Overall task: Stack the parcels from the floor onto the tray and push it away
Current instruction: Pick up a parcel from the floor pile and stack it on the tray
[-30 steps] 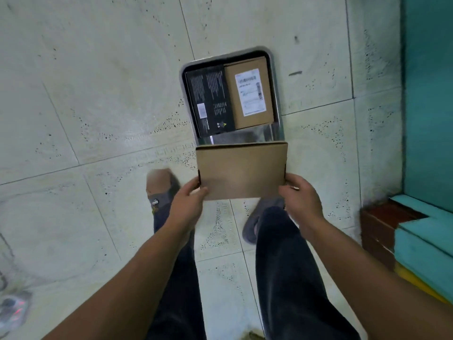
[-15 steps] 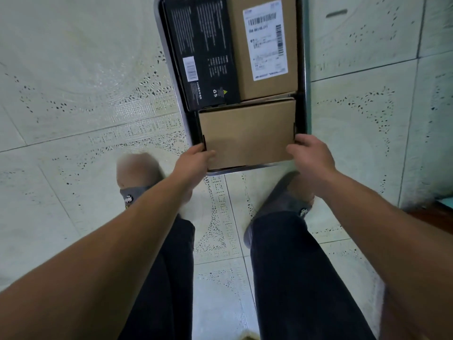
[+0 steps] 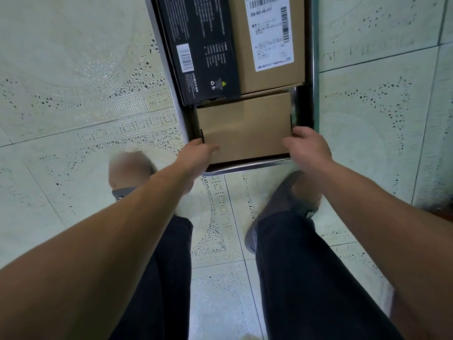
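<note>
Holding the plain parcel (image 3: 245,123) by its near corners, my left grip (image 3: 198,154) and right grip (image 3: 307,148) both clasp it. It lies in the tray (image 3: 245,167), just beside the black box (image 3: 203,45). I fear fingers pinched against the rim, or the tray sliding off early.
</note>
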`<act>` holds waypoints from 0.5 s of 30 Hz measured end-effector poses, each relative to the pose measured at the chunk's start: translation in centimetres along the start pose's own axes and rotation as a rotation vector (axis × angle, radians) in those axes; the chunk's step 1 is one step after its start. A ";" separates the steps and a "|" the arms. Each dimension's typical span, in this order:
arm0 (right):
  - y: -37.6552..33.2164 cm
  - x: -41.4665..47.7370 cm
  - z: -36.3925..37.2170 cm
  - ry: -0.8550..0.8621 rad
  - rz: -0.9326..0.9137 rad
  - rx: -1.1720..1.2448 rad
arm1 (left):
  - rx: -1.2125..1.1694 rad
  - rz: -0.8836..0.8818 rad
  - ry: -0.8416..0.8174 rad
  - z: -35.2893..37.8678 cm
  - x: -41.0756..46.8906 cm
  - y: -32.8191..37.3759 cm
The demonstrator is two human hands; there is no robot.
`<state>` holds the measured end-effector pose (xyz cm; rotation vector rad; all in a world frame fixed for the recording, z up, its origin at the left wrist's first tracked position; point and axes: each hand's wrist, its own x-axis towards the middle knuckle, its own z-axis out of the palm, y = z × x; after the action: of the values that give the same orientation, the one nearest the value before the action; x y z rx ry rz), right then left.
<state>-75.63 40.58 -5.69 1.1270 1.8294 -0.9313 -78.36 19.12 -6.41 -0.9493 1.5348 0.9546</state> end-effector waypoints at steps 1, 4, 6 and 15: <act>0.0 0.1 0.1 0.001 -0.007 -0.005 | 0.001 0.002 0.004 0.1 0.1 0.0; 0.0 0.2 0.1 0.013 -0.018 -0.017 | 0.001 0.007 0.018 0.3 0.2 0.1; 0.0 0.1 0.1 0.007 -0.021 -0.021 | 0.000 0.013 0.024 0.4 0.2 0.1; 0.4 -6.1 -1.5 -0.039 -0.014 0.011 | 0.005 0.111 0.081 0.5 -6.3 -0.1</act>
<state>-73.74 39.82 0.31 1.0968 1.8048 -0.9666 -77.23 20.17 -0.31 -0.9164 1.6714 0.9999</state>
